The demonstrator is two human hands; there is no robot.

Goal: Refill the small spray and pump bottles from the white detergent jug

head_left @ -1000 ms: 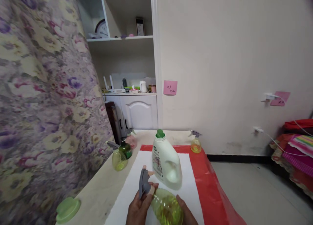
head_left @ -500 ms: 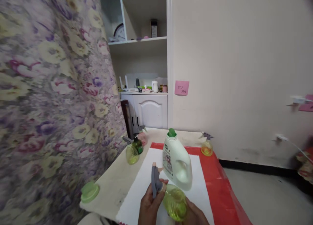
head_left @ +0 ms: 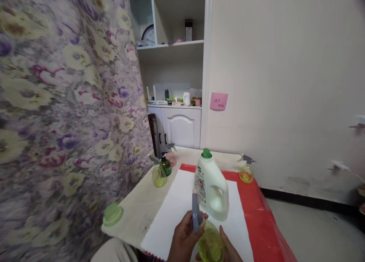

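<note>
I hold a small yellow-green spray bottle (head_left: 210, 245) low over the white sheet (head_left: 176, 208). My left hand (head_left: 184, 239) is closed around its grey trigger head (head_left: 195, 215). My right hand (head_left: 229, 248) wraps the bottle's round body from the right, mostly cut off by the frame's bottom edge. Just beyond the bottle stands a white detergent jug (head_left: 211, 186) with a green cap.
The table (head_left: 137, 212) carries a red cloth (head_left: 256, 220) under the white sheet, a green lid (head_left: 112, 214) at the near left corner, three small spray bottles (head_left: 159, 172) at the left and an orange one (head_left: 246, 170) at the far right. A floral curtain (head_left: 65, 113) hangs left.
The view has swung left and the table now sits further right in frame. The bottle has tipped more upright in my hands, with the grey head turned edge-on.
</note>
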